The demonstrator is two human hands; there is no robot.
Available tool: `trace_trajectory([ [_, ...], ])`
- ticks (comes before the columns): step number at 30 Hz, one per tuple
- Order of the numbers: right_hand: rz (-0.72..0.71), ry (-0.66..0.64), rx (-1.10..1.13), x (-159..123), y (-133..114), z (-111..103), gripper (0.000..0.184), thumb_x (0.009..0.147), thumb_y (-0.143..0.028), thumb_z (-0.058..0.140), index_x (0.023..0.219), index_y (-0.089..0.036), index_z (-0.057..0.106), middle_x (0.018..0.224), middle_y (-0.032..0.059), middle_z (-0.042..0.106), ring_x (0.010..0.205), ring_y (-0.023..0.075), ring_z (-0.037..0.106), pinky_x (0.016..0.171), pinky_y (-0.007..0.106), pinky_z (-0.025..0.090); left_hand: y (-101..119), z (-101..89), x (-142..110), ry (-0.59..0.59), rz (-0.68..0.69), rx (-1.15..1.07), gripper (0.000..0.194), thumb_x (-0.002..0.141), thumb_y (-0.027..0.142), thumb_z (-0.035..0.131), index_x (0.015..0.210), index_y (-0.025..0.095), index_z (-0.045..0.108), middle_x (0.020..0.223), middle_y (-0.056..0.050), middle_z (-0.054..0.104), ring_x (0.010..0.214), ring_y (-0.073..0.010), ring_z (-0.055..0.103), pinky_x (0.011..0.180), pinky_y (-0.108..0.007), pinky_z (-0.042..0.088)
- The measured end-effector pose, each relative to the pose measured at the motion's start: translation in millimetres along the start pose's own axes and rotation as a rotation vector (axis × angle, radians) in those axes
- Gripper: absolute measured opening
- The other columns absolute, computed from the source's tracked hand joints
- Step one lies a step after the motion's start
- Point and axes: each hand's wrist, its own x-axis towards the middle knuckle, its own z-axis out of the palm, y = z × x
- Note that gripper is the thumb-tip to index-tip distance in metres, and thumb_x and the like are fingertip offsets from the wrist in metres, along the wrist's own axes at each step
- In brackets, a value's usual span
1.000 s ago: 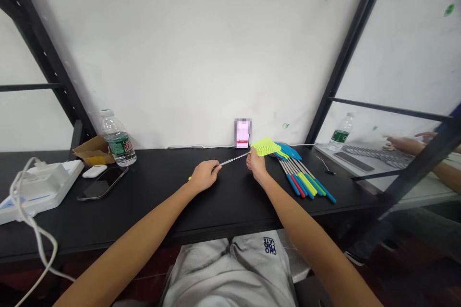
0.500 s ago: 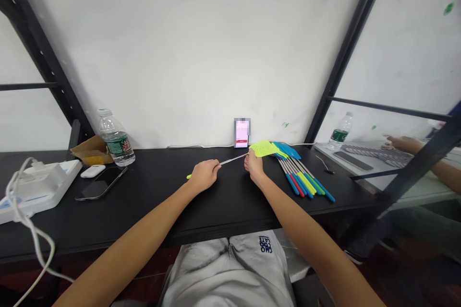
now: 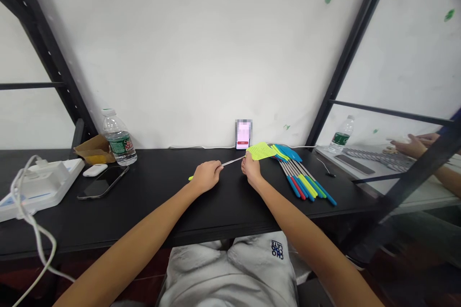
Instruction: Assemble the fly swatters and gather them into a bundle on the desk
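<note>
A yellow-green fly swatter (image 3: 262, 150) with a thin metal shaft is held in both hands above the black tabletop. My left hand (image 3: 207, 175) is closed round its handle end, and the yellow tip of the grip pokes out behind the fist. Close to the swatter's flat mesh head, my right hand (image 3: 251, 168) pinches the top of the shaft. A bare stretch of shaft shows between the two hands. Just right of my right hand lies a fanned pile of fly swatters (image 3: 300, 177) with blue, red, yellow and green handles.
A phone (image 3: 243, 135) leans upright against the wall. On the left are a water bottle (image 3: 120, 140), a cardboard box (image 3: 94, 149), a white case (image 3: 95, 170), a dark phone (image 3: 103, 183) and a white power strip (image 3: 43, 184). Another person's hands (image 3: 414, 145) show beyond the right-hand frame.
My hands have come slightly closer together, and the bare shaft between them looks a little shorter. The view has shifted slightly. Beyond the frame, the other person's hands have moved.
</note>
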Motion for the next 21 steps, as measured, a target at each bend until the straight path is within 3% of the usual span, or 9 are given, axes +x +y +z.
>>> trace_trajectory([
  [7, 0.024, -0.006, 0.033, -11, 2, 10, 0.039, 0.088, -0.041, 0.053, 0.060, -0.024, 0.030, 0.044, -0.0088, 0.026, 0.035, 0.0062, 0.021, 0.033, 0.021, 0.017, 6, 1.4, 0, 0.007, -0.012, -0.030, 0.025, 0.096, 0.030, 0.040, 0.084, 0.022, 0.060, 0.085, -0.005, 0.068, 0.081, -0.0196, 0.062, 0.069, -0.028, 0.039],
  [21, 0.019, -0.029, -0.003, -10, 9, 11, 0.045, 0.091, -0.048, 0.050, 0.058, -0.024, 0.031, 0.045, -0.0077, 0.027, 0.037, 0.0072, 0.023, 0.033, 0.020, 0.019, 12, 2.5, 2, 0.005, -0.030, -0.034, 0.024, 0.095, 0.029, 0.042, 0.083, 0.022, 0.061, 0.085, -0.005, 0.069, 0.081, -0.0201, 0.062, 0.069, -0.028, 0.039],
])
